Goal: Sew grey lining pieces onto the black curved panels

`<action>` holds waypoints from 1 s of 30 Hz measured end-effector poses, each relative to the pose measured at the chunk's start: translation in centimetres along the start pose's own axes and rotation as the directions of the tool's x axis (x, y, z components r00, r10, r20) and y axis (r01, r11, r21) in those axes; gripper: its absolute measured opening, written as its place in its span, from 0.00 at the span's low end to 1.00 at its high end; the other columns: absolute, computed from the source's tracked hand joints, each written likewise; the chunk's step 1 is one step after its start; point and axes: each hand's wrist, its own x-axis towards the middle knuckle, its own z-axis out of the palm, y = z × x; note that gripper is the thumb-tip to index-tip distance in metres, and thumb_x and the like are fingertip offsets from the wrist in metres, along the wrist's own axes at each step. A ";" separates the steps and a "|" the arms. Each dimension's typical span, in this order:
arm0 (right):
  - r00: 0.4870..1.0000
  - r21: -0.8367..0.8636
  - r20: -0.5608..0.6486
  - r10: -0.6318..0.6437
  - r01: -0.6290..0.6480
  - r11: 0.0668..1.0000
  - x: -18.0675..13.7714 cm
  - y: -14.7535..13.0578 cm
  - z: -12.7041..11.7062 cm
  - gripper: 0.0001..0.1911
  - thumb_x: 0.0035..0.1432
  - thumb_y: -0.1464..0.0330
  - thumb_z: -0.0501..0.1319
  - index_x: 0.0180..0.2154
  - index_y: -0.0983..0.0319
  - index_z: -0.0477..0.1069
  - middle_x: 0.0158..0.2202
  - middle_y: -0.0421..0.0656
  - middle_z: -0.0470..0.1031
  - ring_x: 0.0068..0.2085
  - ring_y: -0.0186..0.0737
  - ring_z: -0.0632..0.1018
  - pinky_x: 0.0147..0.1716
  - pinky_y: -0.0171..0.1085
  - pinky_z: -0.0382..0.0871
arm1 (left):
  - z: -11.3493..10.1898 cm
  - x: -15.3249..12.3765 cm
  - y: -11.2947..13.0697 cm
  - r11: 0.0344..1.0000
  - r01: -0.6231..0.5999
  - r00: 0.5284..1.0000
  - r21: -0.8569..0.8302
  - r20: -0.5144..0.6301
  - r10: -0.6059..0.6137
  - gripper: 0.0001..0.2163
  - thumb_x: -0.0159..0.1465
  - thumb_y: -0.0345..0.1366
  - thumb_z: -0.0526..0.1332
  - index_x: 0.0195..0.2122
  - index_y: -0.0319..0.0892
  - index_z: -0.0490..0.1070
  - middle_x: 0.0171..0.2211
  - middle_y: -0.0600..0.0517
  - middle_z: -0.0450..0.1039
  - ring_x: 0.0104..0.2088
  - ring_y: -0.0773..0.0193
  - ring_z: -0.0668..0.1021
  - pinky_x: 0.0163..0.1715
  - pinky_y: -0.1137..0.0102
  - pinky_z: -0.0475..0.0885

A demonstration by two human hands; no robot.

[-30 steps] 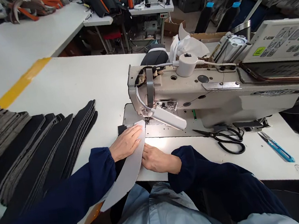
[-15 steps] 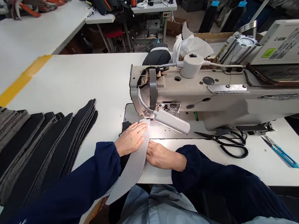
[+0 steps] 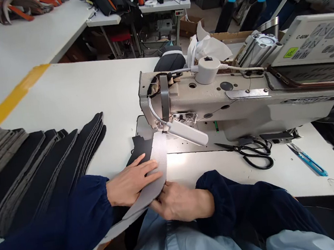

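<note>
A long curved grey fabric strip [image 3: 158, 158] lies over a black piece [image 3: 141, 147] and runs under the presser foot of the sewing machine [image 3: 244, 107]. My left hand [image 3: 131, 182] rests flat on the strip, fingers stretched out. At the table's near edge, my right hand [image 3: 176, 203] grips the strip's edge, fingers curled under it. The strip's tail hangs off the table toward my lap.
Stacks of black and grey cut pieces [image 3: 38, 165] fan out on the left of the white table [image 3: 83, 90]. Black scissors [image 3: 249, 153] and blue thread snips [image 3: 308, 160] lie right of the needle. A control panel [image 3: 317, 39] sits at far right.
Both hands have slid back toward me along the strip, away from the needle. The right hand has moved to the table edge and curled onto the strip.
</note>
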 end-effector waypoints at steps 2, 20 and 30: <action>1.000 -0.014 -0.021 -0.019 0.019 1.000 0.0 -0.6 -0.1 0.09 0.59 0.78 0.54 0.42 0.70 0.69 0.27 0.50 0.76 0.28 0.42 0.75 0.28 0.40 0.68 | 0.0 -0.1 0.8 0.999 -0.001 1.000 0.048 0.028 -0.001 0.20 0.60 0.38 0.60 0.54 0.42 0.67 0.55 0.41 0.67 0.57 0.51 0.69 0.63 0.53 0.55; 0.981 -0.035 0.123 0.147 -0.144 0.989 0.9 3.4 0.2 0.11 0.60 0.81 0.51 0.36 0.68 0.70 0.30 0.52 0.74 0.33 0.44 0.74 0.29 0.39 0.66 | 0.9 3.1 -3.8 0.967 0.134 0.991 0.219 -0.017 -0.134 0.19 0.67 0.26 0.51 0.56 0.47 0.68 0.60 0.48 0.67 0.64 0.59 0.62 0.64 0.57 0.54; 0.964 -0.110 0.095 0.249 -0.238 0.965 0.9 6.4 0.8 0.11 0.62 0.80 0.51 0.39 0.69 0.71 0.33 0.51 0.73 0.35 0.45 0.73 0.33 0.40 0.67 | -0.4 5.6 -6.6 0.962 0.163 0.987 0.217 -0.032 -0.160 0.16 0.67 0.29 0.52 0.54 0.46 0.70 0.54 0.49 0.73 0.59 0.60 0.67 0.64 0.60 0.51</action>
